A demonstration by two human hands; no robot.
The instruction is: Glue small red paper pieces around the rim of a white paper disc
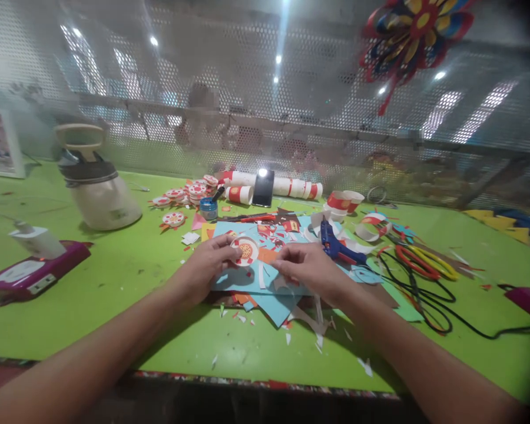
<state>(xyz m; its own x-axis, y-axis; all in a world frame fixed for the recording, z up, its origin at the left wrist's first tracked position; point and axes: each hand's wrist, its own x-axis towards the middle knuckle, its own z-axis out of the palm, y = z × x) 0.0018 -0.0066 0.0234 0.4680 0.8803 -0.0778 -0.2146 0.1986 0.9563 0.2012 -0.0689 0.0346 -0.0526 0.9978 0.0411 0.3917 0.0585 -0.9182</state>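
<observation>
Head view: you are working over light-blue sheets (238, 285) at the centre of the frame, on a green surface (168, 330).
Round disc: the red-and-white disc (246, 252) is facing you with its orange emblem, just left of centre.
Left fingers: your left hand (208, 263) is grasping the disc near its left edge, thumb lying over the face; if you are pressing too hard, the thin-looking rim could be buckling.
Right fingers: your right hand (307, 266) is hovering right of the disc, fingertips sitting close together; you cannot tell from here whether they are pinching anything.
Orange scrap: an orange piece (267, 255) is lying between your hands, so you could be catching it by mistake.
White strip: a narrow strip (261, 275) is resting below it, and a brushing wrist could be shifting it.
Glue gun: the blue glue gun (338, 246) is lying just beyond your right hand; if it is heating, a reaching knuckle could be getting burned.
Black cable: it is looping (417, 288) at the right of the frame, where a snagging forearm could be dragging whatever it is feeding.
</observation>
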